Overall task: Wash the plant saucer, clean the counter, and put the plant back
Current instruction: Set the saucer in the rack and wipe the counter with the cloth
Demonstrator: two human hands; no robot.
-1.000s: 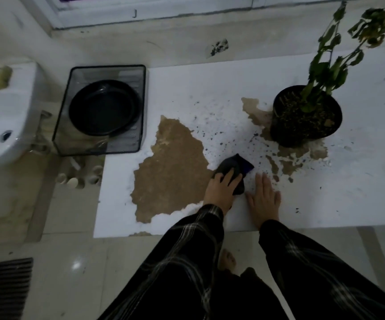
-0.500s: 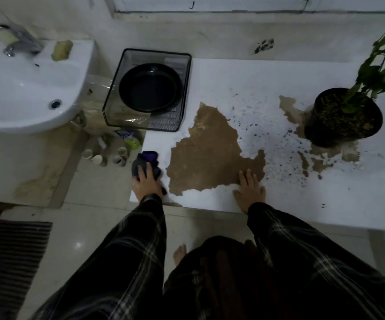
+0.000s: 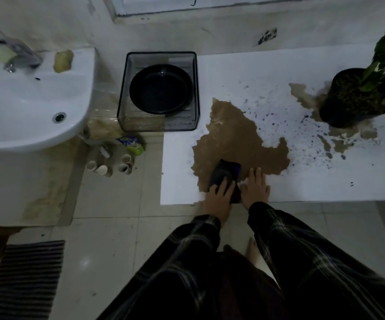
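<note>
Two hands work at the near edge of the counter (image 3: 302, 176). Left hand (image 3: 218, 199) lies over a dark cloth (image 3: 225, 174), fingers bent over its near end and pressing it into the brown puddle (image 3: 237, 139). Right hand (image 3: 256, 189) lies flat just beside it, fingers straight, holding nothing, braced on the counter at the puddle's near rim.

Beyond and to the right of the hands, well apart, stands the plant (image 3: 357, 95) in its black pot, with a smaller brown spill around its base and soil specks scattered between it and the puddle. Beyond and to the left of the hands, the saucer (image 3: 161, 88) sits in a wire basket (image 3: 159, 125) off the counter's end. Sink (image 3: 25, 98) is farther left.

Risks, as judged: the cloth sits close to the counter's near edge, so a pull toward the body would likely push muddy water onto the floor and a bare foot (image 3: 252, 250). One small cloth may saturate and smear instead of lifting. Wiping wet soil specks could streak the white surface. A sweep toward the right could knock the pot.
</note>
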